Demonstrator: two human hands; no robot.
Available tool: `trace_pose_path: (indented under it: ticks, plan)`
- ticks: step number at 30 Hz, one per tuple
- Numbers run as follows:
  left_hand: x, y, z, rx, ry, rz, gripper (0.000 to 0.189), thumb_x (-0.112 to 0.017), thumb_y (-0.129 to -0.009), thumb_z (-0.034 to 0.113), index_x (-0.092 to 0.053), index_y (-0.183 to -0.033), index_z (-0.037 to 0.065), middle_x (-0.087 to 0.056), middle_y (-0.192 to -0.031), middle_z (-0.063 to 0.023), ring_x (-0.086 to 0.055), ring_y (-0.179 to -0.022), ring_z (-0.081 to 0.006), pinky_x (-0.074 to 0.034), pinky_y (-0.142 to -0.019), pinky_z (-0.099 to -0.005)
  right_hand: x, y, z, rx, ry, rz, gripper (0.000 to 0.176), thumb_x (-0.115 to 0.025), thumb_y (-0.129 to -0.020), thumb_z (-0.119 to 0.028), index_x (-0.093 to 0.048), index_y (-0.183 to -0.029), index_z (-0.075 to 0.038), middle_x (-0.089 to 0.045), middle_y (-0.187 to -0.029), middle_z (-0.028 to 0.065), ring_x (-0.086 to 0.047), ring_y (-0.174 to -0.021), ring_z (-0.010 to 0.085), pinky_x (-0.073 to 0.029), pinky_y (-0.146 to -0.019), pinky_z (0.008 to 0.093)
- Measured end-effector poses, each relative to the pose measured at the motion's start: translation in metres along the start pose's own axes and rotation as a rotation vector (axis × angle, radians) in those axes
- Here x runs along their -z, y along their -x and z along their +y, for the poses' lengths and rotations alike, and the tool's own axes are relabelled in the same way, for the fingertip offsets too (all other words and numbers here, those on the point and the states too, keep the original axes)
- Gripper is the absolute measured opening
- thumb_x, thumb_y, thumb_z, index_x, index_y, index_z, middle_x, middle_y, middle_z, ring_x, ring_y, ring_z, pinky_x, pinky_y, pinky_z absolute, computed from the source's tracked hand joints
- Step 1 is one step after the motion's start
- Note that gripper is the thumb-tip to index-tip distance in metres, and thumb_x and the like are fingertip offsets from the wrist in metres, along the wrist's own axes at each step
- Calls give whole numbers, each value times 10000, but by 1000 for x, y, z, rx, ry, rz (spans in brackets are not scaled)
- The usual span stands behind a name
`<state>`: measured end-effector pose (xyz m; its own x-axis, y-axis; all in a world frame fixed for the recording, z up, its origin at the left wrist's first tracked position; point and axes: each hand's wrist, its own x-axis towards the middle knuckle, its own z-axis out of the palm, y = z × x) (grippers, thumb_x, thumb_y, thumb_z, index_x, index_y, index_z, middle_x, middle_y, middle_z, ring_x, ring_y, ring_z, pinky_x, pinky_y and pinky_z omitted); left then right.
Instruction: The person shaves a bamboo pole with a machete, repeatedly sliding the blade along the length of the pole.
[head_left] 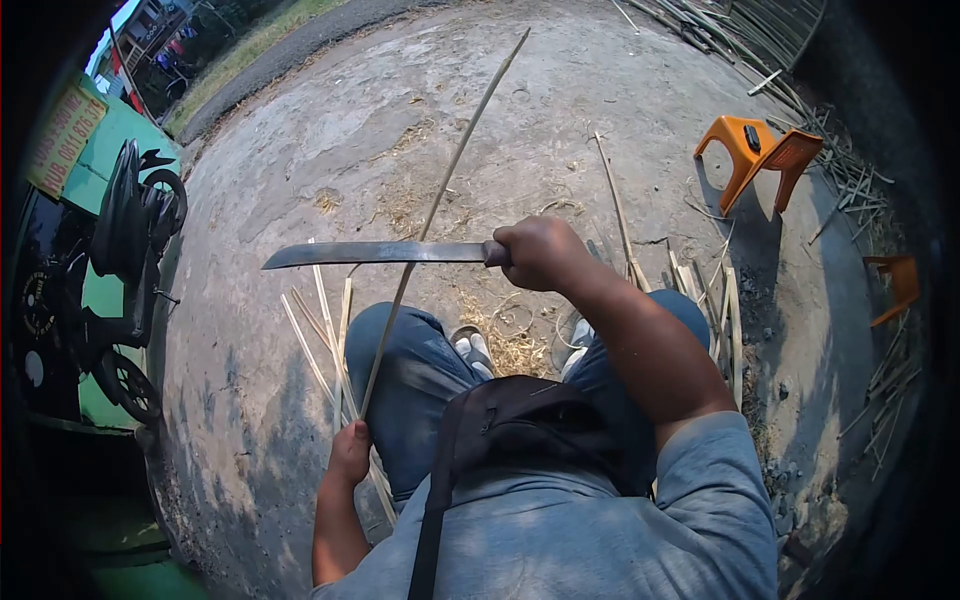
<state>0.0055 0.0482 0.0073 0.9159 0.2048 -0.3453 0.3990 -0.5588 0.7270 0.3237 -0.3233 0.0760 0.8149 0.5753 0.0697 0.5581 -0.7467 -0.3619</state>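
While the left hand clenches the lower end of a long thin pale bamboo strip beside the knee, the right hand grips a long grey steel machete laid across it (shaving, apparently); the next stroke probably needs a shallow, steady blade.
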Motion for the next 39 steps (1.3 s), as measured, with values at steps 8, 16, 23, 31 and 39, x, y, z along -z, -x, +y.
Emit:
trace_pose_path:
  ticks: [8,16,23,31,39]
  plan:
    - [3,-2,1,-22,41,-28,725,-379,-1051,696,-501,-755,45,-486,-690,4,-464,-664,-127,-388,-609,-322,14,3,22,-232,-278,51,173,-678,-852,-201,-764,-1000,-175,-751,-960,141,-722,-917,356,-580,-819,477]
    - [-1,1,17,-74,54,-9,705,-397,-1064,662,-575,-830,21,-560,-747,-9,-514,-717,-119,-431,-654,-310,7,27,-41,109,-14,-177,121,-704,-809,-198,-758,-910,-157,-746,-883,102,-736,-904,333,-576,-777,468]
    - [0,-5,-7,-13,40,-16,724,-387,-1060,674,-571,-824,15,-551,-719,-24,-522,-705,-137,-435,-650,-325,10,-13,25,-236,-169,28,143,-683,-868,-237,-764,-971,-179,-753,-943,125,-723,-926,351,-577,-813,470]
    - [0,0,8,-46,32,7,737,-403,-1046,693,-539,-784,19,-513,-696,-33,-500,-694,-151,-432,-648,-342,15,16,-2,-77,-133,-15,148,-664,-827,-200,-740,-933,-130,-742,-900,152,-725,-891,374,-579,-795,486]
    - [-1,3,-4,-77,-25,57,752,-408,-1044,692,-556,-793,-1,-535,-686,-57,-520,-684,-164,-442,-640,-354,42,3,-11,130,75,-90,107,-690,-792,-194,-730,-881,-152,-726,-845,116,-719,-831,356,-569,-743,489]
